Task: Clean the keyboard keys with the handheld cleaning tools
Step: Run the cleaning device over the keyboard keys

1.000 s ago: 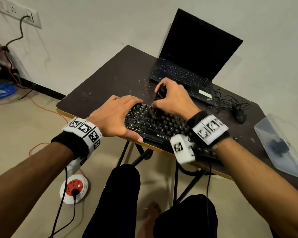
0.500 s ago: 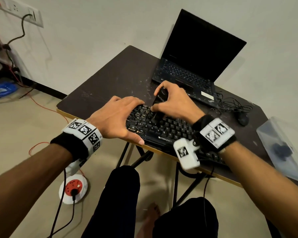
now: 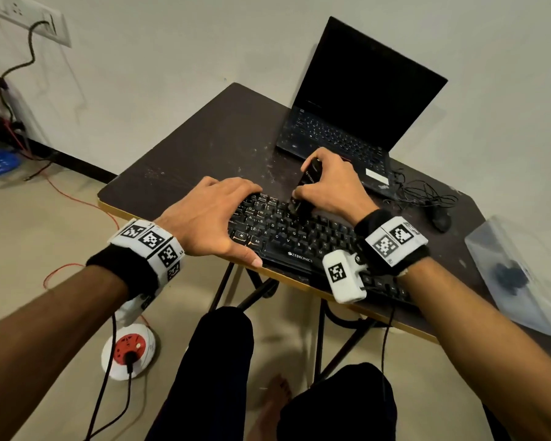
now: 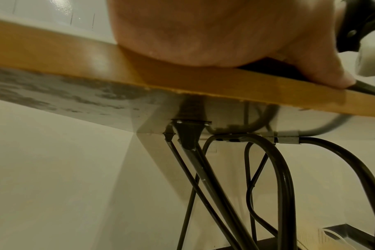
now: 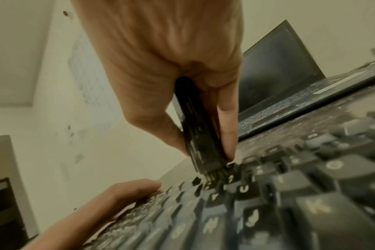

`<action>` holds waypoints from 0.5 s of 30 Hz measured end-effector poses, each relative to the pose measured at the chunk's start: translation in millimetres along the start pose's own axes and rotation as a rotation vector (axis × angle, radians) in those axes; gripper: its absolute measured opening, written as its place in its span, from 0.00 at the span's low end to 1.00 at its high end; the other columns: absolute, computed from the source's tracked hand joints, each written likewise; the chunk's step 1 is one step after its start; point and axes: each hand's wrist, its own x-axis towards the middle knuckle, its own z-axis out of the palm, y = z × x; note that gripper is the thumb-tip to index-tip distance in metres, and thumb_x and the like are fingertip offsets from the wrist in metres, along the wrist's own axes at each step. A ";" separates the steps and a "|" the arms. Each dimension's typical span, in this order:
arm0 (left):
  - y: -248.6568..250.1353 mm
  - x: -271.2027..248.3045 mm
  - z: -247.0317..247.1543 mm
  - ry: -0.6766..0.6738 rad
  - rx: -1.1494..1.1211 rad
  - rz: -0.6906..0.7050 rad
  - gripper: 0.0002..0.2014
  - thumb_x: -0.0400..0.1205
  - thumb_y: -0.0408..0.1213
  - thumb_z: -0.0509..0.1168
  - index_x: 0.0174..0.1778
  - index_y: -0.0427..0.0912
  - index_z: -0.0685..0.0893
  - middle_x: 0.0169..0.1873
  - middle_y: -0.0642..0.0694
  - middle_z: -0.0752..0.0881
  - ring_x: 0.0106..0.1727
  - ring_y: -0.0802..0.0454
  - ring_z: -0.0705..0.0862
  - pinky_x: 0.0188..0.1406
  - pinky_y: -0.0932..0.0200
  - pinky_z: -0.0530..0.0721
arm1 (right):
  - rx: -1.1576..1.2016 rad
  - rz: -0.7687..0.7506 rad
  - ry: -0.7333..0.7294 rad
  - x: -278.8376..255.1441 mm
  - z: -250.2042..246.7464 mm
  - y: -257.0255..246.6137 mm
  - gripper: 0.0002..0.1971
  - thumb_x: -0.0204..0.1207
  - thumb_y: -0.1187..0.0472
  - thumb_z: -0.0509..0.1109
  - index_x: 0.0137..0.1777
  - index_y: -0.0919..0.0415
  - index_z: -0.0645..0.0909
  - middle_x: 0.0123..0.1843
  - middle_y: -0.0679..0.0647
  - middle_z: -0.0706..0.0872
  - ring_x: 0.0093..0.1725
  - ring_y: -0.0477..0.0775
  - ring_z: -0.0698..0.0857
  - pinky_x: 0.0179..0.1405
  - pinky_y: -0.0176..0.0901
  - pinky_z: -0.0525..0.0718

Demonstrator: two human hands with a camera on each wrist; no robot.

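A black keyboard (image 3: pixel 303 240) lies along the near edge of the dark table (image 3: pixel 204 154). My right hand (image 3: pixel 328 186) grips a black brush tool (image 3: pixel 306 186) upright, its bristles down among the upper key rows. In the right wrist view the brush tool (image 5: pixel 197 128) is pinched between thumb and fingers, its bristle tip between the keys of the keyboard (image 5: pixel 289 194). My left hand (image 3: pixel 210 214) lies flat over the keyboard's left end, fingers spread, thumb along the front edge. The left hand (image 4: pixel 203 33) rests on the table edge (image 4: pixel 96 67) in the left wrist view.
An open black laptop (image 3: pixel 357 113) stands behind the keyboard. A black mouse (image 3: pixel 441 218) with tangled cable lies at the right. A clear plastic bag (image 3: pixel 519 275) with something dark inside sits at the table's right end. On the floor lies a red-and-white extension reel (image 3: pixel 128 351).
The brush and my right hand have shifted slightly along the upper key rows. My left hand stays on the keyboard's left end.
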 end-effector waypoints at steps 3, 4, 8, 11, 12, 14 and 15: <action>0.4 0.7 -1.2 -0.002 -0.001 -0.002 0.67 0.58 0.92 0.64 0.88 0.52 0.64 0.82 0.54 0.75 0.79 0.54 0.76 0.85 0.48 0.63 | 0.001 0.062 0.021 2.1 -5.3 0.4 0.16 0.72 0.59 0.80 0.56 0.49 0.81 0.49 0.46 0.85 0.54 0.54 0.86 0.44 0.38 0.79; -0.6 0.1 -0.9 0.004 -0.005 -0.005 0.67 0.58 0.92 0.64 0.88 0.52 0.64 0.82 0.54 0.75 0.79 0.54 0.76 0.85 0.48 0.63 | -0.008 0.034 0.014 1.5 -4.8 -2.0 0.16 0.71 0.59 0.80 0.56 0.49 0.81 0.48 0.46 0.85 0.53 0.54 0.87 0.42 0.37 0.79; 0.7 -0.6 0.9 -0.007 0.002 0.000 0.67 0.59 0.92 0.64 0.88 0.51 0.64 0.82 0.54 0.75 0.79 0.54 0.76 0.85 0.48 0.63 | 0.006 -0.044 -0.060 -7.7 -1.7 -9.5 0.18 0.70 0.60 0.83 0.57 0.49 0.81 0.47 0.47 0.87 0.45 0.49 0.88 0.31 0.31 0.79; -0.5 0.2 -2.0 -0.003 0.005 -0.005 0.66 0.59 0.92 0.64 0.88 0.52 0.65 0.81 0.55 0.75 0.79 0.54 0.76 0.85 0.48 0.64 | 0.014 0.002 0.011 -1.9 -2.7 -13.4 0.17 0.70 0.59 0.81 0.56 0.49 0.81 0.50 0.48 0.87 0.52 0.53 0.88 0.45 0.40 0.82; -1.1 -0.3 -1.4 -0.003 0.005 -0.007 0.67 0.59 0.92 0.64 0.88 0.52 0.65 0.81 0.55 0.75 0.79 0.54 0.76 0.85 0.47 0.64 | 0.020 -0.016 0.005 -4.6 -0.4 -16.4 0.17 0.70 0.58 0.82 0.56 0.48 0.81 0.49 0.48 0.87 0.51 0.52 0.88 0.44 0.40 0.82; -1.5 -1.2 0.6 -0.002 0.005 -0.014 0.67 0.58 0.92 0.64 0.88 0.51 0.64 0.81 0.54 0.76 0.79 0.54 0.76 0.85 0.47 0.65 | 0.024 -0.095 -0.060 -10.4 7.0 -24.4 0.18 0.68 0.57 0.83 0.54 0.46 0.80 0.45 0.45 0.87 0.45 0.49 0.87 0.40 0.39 0.81; -0.7 -0.2 0.3 -0.010 0.007 -0.011 0.68 0.58 0.92 0.63 0.88 0.51 0.64 0.81 0.54 0.76 0.79 0.54 0.76 0.85 0.47 0.64 | 0.024 -0.111 -0.076 -12.0 8.8 -27.8 0.18 0.68 0.57 0.83 0.54 0.46 0.81 0.44 0.44 0.87 0.45 0.49 0.87 0.41 0.40 0.82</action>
